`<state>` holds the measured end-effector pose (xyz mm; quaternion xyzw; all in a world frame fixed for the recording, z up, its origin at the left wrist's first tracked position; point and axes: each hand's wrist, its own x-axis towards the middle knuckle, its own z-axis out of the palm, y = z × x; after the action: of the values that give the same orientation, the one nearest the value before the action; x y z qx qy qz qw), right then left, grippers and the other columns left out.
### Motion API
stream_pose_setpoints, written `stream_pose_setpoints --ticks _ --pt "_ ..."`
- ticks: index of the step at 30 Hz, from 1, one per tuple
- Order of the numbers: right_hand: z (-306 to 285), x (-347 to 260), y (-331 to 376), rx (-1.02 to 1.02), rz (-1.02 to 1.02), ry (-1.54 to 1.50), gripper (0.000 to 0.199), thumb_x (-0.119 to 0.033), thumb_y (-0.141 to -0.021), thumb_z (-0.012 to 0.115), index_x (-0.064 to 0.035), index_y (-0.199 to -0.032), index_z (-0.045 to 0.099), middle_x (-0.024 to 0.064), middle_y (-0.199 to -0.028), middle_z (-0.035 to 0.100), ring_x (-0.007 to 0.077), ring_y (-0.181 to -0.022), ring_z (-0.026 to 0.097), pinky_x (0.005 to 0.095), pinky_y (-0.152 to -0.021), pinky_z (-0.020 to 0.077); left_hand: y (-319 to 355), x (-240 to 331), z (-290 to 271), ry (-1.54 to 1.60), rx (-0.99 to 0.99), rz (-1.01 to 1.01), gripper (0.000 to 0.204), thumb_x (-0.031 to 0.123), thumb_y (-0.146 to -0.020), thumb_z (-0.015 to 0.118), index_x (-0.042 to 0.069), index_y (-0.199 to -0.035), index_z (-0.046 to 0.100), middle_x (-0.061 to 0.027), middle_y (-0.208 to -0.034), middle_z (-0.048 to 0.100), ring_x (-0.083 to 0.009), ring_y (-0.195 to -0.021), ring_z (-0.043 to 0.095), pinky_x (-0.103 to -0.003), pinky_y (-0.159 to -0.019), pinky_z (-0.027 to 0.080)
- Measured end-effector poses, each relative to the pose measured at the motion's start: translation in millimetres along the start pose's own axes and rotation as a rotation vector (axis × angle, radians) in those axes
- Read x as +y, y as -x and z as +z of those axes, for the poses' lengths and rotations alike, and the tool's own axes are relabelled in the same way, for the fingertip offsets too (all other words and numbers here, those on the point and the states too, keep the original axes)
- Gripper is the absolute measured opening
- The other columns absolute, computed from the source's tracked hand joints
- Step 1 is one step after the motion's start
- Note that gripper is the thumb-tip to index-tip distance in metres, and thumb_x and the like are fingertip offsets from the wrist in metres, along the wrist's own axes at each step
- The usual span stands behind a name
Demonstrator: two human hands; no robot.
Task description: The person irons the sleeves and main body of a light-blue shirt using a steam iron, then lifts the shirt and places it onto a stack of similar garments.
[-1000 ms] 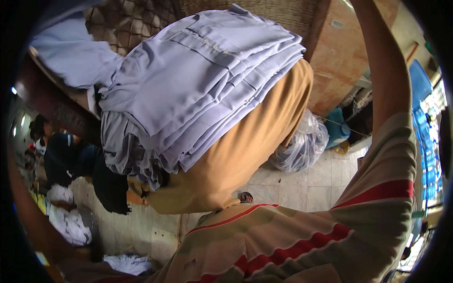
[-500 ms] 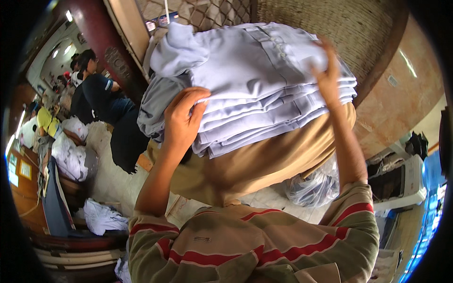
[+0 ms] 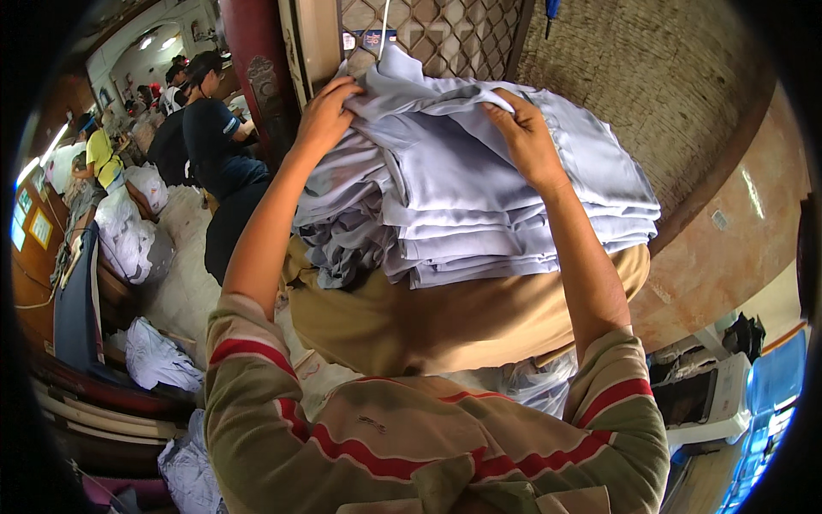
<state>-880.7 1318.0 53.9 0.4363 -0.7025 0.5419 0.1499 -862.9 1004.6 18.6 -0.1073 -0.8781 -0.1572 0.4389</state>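
Note:
A pale lavender-grey shirt [image 3: 454, 150] lies on top of a stack of folded shirts [image 3: 479, 248] in the same colour. My right hand [image 3: 529, 141] pinches a fold of the top shirt near its far side, and the cloth lifts and creases there. At the stack's far left, my left hand [image 3: 328, 118] has its fingers curled round the same shirt's edge. Sleeves hang in crumpled folds [image 3: 342, 248] down the left side. Under the stack is a rounded surface draped with tan cloth [image 3: 462, 321].
A metal lattice gate [image 3: 445, 38] and a woven brown wall [image 3: 634, 77] stand beyond the stack. A person in a dark shirt [image 3: 210, 137] sits at the left. White bundles [image 3: 128, 231] line the floor there. A clear plastic bag [image 3: 535, 385] lies beneath the tan cloth.
Both hands have moved to the far side of the stack, the right one also leftward. The top shirt, flat before, is now gripped and partly raised. The view has shifted.

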Motion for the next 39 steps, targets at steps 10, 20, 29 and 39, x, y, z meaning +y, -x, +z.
stream_pose_setpoints --ticks 10,20,29,39 --pt "0.8 1.1 7.0 0.022 -0.030 0.032 0.021 -0.019 -0.094 0.053 -0.0010 -0.103 0.059 -0.0014 -0.075 0.051 0.0069 -0.072 0.042 0.0223 -0.065 0.0381 -88.9 2.5 -72.4 -0.555 0.400 0.445 0.023 0.017 -0.078 0.059 0.011 -0.100 0.061 -0.0084 -0.100 0.062 -0.0297 -0.093 0.059 -0.040 -0.075 0.047" --pt "-18.4 -5.7 77.8 -0.070 0.002 0.227 0.061 -0.045 -0.086 0.052 0.0049 -0.120 0.052 0.0206 -0.119 0.056 0.0299 -0.116 0.050 0.0401 -0.104 0.0310 187.6 -79.9 -77.9 -0.266 0.010 -0.129 0.034 0.019 -0.084 0.059 0.011 -0.117 0.056 -0.0086 -0.115 0.058 -0.0293 -0.105 0.054 -0.043 -0.087 0.041" --pt "156.3 -65.3 113.3 -0.232 0.063 -0.573 0.047 -0.045 -0.091 0.045 -0.0054 -0.114 0.055 0.0133 -0.109 0.057 0.0268 -0.103 0.052 0.0410 -0.092 0.0397 773.4 -67.3 -168.3 -0.059 -0.401 -1.467 0.031 0.019 -0.080 0.057 0.010 -0.110 0.060 -0.0184 -0.110 0.061 -0.0348 -0.102 0.057 -0.043 -0.085 0.045" --pt "543.1 19.2 137.9 -1.107 0.676 -0.282 0.028 -0.024 -0.089 0.059 -0.0047 -0.110 0.056 0.0068 -0.104 0.063 0.0145 -0.088 0.060 0.0282 -0.079 0.0467 859.7 -146.9 -295.0 0.042 -0.291 -2.053 0.027 0.022 -0.079 0.052 0.006 -0.098 0.063 -0.0227 -0.099 0.063 -0.0370 -0.094 0.062 -0.044 -0.079 0.048"
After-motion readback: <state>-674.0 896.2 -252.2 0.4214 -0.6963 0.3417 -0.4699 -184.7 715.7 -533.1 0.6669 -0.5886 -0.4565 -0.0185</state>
